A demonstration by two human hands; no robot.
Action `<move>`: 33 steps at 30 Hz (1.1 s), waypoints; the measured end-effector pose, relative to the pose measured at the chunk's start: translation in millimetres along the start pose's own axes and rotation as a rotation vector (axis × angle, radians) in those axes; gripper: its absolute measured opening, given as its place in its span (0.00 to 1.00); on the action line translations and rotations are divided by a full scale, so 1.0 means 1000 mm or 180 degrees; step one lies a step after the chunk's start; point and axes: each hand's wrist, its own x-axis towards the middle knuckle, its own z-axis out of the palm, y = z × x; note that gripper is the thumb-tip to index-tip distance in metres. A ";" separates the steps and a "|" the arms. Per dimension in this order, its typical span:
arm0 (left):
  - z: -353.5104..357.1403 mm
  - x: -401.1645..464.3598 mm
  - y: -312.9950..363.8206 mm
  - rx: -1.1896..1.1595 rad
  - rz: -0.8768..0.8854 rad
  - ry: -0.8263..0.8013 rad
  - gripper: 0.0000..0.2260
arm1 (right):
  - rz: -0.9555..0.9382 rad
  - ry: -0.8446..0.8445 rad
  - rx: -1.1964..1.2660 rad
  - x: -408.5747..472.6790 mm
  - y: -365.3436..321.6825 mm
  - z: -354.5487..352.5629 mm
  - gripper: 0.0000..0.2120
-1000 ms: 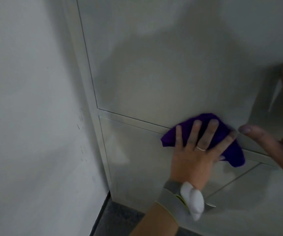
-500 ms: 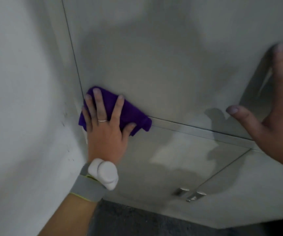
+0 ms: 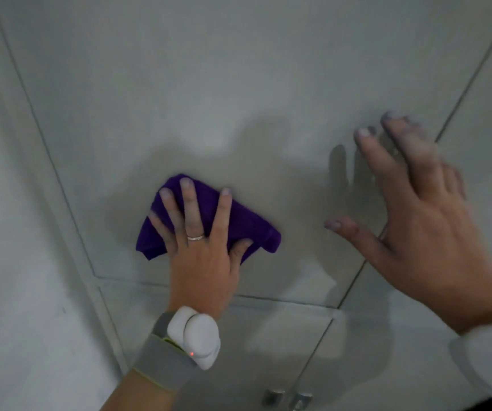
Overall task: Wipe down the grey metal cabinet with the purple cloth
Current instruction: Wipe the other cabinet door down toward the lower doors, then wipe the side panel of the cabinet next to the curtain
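Observation:
The grey metal cabinet (image 3: 209,84) fills most of the view, with a large upper door above two smaller lower doors. My left hand (image 3: 200,250) lies flat with fingers spread on the purple cloth (image 3: 247,229), pressing it against the lower part of the upper door. My right hand (image 3: 416,215) is held open, fingers apart, at the door's right edge near the seam; it holds nothing and looks blurred. A grey wristband with a white device (image 3: 194,336) sits on my left wrist.
A pale wall (image 3: 7,262) borders the cabinet on the left. Two small metal handles (image 3: 286,398) show on the lower doors near the bottom edge. A horizontal seam (image 3: 283,301) divides upper and lower doors.
My left hand slid the cloth from the right to the cabinet's left edge, then up and back toward the middle of the upper door. My right hand moved left, closer to the cloth.

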 end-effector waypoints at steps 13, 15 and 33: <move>-0.107 0.250 0.134 0.0006 0.0896 0.0445 0.27 | 0.0073 0.0679 -0.0310 0.130 0.075 -0.174 0.34; -0.128 0.285 0.150 -0.0067 0.0949 0.0474 0.26 | 0.0214 0.0752 -0.0353 0.145 0.080 -0.199 0.34; -0.297 0.377 0.235 -0.5356 0.0031 -0.0806 0.13 | 0.1641 0.0824 0.2031 0.252 0.053 -0.316 0.23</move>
